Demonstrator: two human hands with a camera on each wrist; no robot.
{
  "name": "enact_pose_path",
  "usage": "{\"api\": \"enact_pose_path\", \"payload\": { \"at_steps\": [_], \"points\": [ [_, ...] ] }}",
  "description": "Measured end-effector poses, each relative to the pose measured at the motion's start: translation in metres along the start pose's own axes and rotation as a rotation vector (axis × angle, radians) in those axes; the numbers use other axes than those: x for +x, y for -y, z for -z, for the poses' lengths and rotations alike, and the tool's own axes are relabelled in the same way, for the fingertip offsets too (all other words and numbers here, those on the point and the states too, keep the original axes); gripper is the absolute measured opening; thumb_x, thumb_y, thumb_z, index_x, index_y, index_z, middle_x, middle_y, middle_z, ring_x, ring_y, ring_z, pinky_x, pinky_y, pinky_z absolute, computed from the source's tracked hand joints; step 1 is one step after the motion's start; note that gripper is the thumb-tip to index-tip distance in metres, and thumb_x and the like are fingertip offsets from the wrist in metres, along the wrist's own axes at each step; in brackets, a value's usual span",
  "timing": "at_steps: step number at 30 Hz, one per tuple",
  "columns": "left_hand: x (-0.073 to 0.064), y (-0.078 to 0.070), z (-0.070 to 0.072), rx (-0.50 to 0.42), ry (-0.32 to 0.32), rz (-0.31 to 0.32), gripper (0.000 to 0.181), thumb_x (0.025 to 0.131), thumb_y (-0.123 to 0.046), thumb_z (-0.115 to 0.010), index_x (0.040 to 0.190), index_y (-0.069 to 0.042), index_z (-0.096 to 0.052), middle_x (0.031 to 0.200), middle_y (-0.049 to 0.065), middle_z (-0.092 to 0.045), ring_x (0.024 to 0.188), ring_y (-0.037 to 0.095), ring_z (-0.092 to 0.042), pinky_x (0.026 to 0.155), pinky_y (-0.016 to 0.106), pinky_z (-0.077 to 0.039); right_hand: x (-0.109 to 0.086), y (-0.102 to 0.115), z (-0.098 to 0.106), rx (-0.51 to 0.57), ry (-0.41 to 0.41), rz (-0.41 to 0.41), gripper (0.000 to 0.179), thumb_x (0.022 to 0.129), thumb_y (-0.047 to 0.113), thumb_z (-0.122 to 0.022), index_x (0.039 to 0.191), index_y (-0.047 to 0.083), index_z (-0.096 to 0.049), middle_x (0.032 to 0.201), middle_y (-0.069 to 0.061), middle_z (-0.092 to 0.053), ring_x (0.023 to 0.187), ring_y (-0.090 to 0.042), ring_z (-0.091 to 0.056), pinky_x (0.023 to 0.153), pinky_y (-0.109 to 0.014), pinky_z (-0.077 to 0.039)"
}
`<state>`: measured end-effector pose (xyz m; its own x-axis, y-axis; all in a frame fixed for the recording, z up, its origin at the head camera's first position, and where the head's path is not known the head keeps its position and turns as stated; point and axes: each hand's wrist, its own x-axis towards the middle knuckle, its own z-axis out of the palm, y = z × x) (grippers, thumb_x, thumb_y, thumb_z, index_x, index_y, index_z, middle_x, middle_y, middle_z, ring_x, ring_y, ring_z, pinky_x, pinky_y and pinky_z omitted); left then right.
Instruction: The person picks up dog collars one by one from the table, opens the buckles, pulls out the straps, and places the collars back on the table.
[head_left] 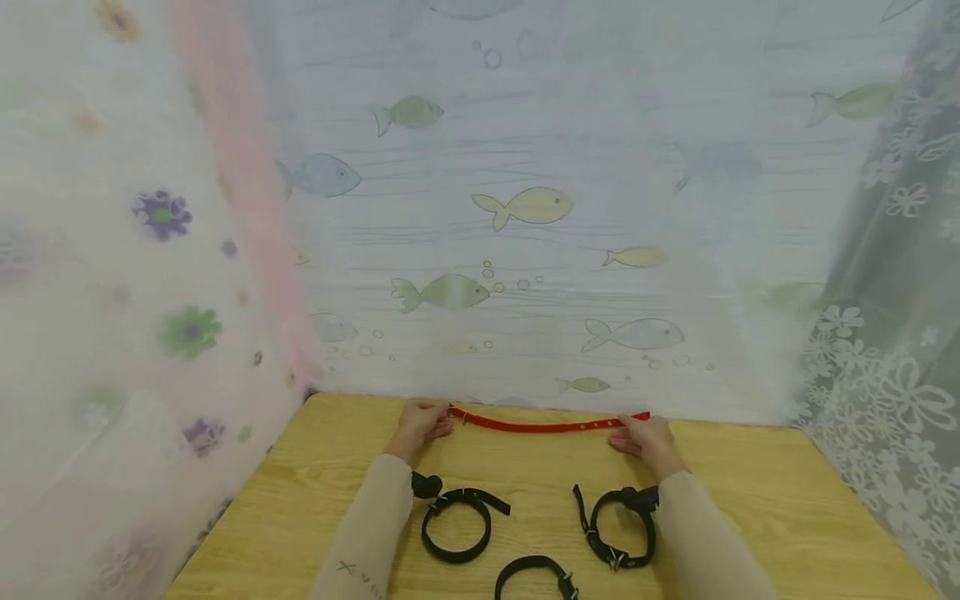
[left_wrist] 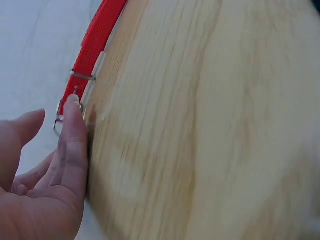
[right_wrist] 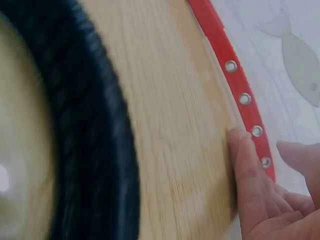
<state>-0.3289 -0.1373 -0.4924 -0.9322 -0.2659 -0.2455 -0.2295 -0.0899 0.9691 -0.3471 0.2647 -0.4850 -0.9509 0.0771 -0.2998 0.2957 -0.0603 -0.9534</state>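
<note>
A red collar (head_left: 525,427) with a metal buckle and ring at one end and metal eyelets at the other lies stretched in a shallow curve near the table's far edge. At its buckle end, my left hand (head_left: 422,423) has long, extended fingers touching the strap, thumb held apart in the left wrist view. My right hand (head_left: 645,440) is at the eyelet end. In the right wrist view its fingers (right_wrist: 247,172) lie along the inner edge of the strap, with the thumb off to the other side.
Nearer me on the wooden table (head_left: 337,467) lie a looped black collar (head_left: 429,542) on the left, another black collar (head_left: 647,542) on the right, and a third (head_left: 525,561) cut off by the frame. A fish-printed curtain (head_left: 525,333) hangs behind the table.
</note>
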Motion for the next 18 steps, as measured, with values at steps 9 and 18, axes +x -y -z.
{"api": "enact_pose_path", "payload": {
  "at_steps": [9,18],
  "points": [
    [-0.023,-0.017,0.029,0.290,0.141,-0.132,0.045,0.106,-0.022,-0.061,0.135,0.010,-0.050,0.116,0.031,-0.065,0.087,0.032,-0.071,0.077,0.042,-0.061,-0.020,0.014,0.024,-0.244,0.103,0.084,0.054,0.108,0.021,-0.054,0.132,-0.026,-0.044,0.094,-0.024,-0.072,0.072,-0.019,-0.074,0.073,-0.035,-0.062],
    [-0.046,-0.025,0.049,0.481,0.244,-0.223,0.040,0.104,-0.024,-0.064,0.129,0.006,-0.059,0.121,0.025,-0.065,0.099,0.038,-0.069,0.081,0.045,-0.060,-0.052,0.028,0.040,-0.605,0.187,0.236,0.064,0.110,0.031,-0.049,0.143,-0.023,-0.037,0.127,-0.037,-0.060,0.109,-0.043,-0.067,0.090,-0.050,-0.057]
  ]
}}
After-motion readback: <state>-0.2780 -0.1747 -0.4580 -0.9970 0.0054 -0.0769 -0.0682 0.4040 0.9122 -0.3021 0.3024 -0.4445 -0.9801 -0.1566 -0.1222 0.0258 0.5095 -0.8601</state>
